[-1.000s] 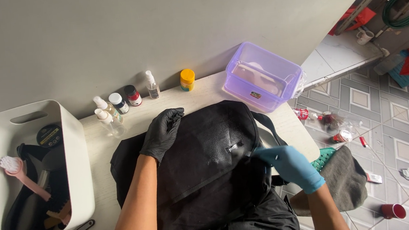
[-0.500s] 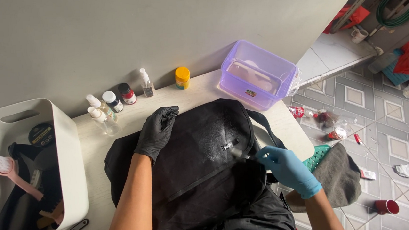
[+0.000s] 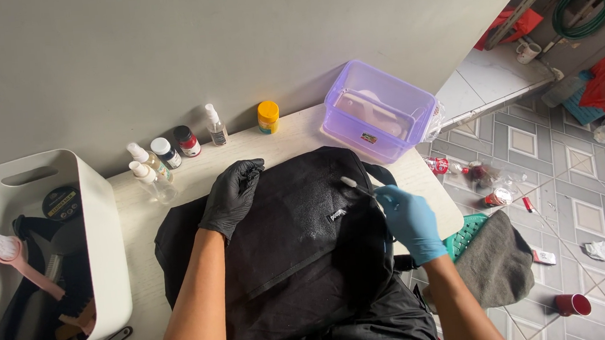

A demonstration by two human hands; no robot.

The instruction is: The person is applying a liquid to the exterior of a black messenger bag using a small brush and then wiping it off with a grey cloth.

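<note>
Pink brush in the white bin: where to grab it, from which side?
Judging by its pose, take the pink brush by the bare handle mid-length, coming straight down through the white bin's open top. The bristled head lies at the upper left and the handle runs diagonally down-right, uncovered.

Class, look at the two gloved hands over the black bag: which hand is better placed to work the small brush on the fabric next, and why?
Probably the right hand: it grips the small brush, whose tip lies over the black bag. The left hand lies flat on the bag, steadying it.
</note>
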